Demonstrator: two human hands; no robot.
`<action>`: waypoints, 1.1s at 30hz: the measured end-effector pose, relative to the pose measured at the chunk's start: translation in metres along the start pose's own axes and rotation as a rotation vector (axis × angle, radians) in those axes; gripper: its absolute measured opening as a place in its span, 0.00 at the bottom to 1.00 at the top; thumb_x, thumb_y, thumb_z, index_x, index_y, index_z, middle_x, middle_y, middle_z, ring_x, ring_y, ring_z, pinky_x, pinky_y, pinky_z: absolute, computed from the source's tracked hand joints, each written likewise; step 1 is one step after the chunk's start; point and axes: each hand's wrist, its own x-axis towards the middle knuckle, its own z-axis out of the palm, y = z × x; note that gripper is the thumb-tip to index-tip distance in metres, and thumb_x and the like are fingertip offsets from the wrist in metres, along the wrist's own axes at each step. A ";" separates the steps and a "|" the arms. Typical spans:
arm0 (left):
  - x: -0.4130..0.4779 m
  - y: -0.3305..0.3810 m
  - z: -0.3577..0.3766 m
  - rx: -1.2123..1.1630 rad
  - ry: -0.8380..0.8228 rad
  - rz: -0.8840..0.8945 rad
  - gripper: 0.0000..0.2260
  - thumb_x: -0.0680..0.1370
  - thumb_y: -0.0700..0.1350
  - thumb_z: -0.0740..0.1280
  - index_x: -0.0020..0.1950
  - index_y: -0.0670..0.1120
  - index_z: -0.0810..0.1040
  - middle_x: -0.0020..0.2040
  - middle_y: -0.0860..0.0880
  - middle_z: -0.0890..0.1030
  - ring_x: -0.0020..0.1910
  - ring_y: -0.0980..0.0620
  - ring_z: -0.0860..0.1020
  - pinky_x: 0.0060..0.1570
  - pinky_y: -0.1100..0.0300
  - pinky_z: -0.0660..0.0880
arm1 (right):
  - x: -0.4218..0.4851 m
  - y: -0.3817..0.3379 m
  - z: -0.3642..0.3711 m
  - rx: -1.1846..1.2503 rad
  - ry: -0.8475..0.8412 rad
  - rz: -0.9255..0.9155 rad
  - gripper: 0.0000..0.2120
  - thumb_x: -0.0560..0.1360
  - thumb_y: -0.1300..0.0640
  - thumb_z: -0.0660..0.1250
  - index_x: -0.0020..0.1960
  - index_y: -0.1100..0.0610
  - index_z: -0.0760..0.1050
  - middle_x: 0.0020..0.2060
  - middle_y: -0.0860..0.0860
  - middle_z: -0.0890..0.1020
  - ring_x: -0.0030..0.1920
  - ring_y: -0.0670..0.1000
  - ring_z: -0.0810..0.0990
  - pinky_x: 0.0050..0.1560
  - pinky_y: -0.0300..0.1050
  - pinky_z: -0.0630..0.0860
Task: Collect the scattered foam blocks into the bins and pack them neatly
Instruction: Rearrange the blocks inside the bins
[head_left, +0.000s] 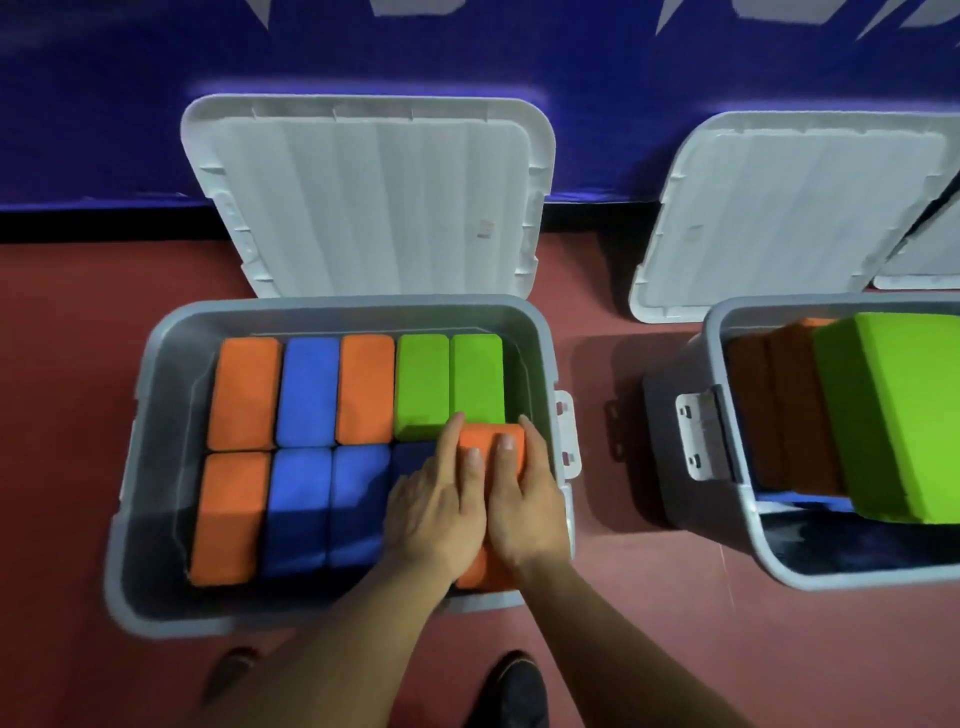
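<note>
A grey bin (332, 306) on the floor holds two rows of foam blocks: orange, blue and green ones packed side by side. Both hands lie flat on an orange block (488, 439) at the bin's front right corner. My left hand (441, 504) presses its left part with straight fingers; my right hand (524, 499) presses its right part beside the bin wall. A dark blue block (415, 454) lies partly under my left hand. A second grey bin (727, 332) at the right holds orange blocks and a large green block (898, 421) standing tilted.
Two white lids (374, 192) (789, 208) lean against the blue wall behind the bins. The floor is red. My shoes (514, 686) stand just in front of the left bin. A gap of floor separates the two bins.
</note>
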 end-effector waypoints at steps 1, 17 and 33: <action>0.005 -0.005 0.010 0.041 0.034 0.000 0.25 0.81 0.62 0.36 0.79 0.66 0.45 0.70 0.50 0.76 0.70 0.49 0.72 0.74 0.47 0.60 | 0.005 0.009 0.004 -0.004 -0.014 0.000 0.27 0.83 0.36 0.50 0.80 0.42 0.59 0.74 0.49 0.73 0.70 0.52 0.74 0.68 0.47 0.70; 0.058 -0.088 0.097 0.365 0.405 0.065 0.27 0.85 0.58 0.39 0.83 0.54 0.54 0.83 0.47 0.55 0.81 0.49 0.54 0.77 0.41 0.45 | 0.047 0.082 0.062 -0.095 -0.091 -0.051 0.36 0.74 0.27 0.44 0.80 0.35 0.46 0.77 0.53 0.56 0.74 0.55 0.66 0.67 0.50 0.68; 0.076 -0.115 0.046 0.549 0.316 0.305 0.28 0.85 0.58 0.38 0.82 0.51 0.60 0.82 0.48 0.56 0.81 0.47 0.55 0.76 0.37 0.53 | 0.058 0.068 0.076 -0.618 -0.005 -0.364 0.30 0.84 0.39 0.42 0.83 0.49 0.44 0.83 0.50 0.41 0.80 0.48 0.33 0.81 0.57 0.43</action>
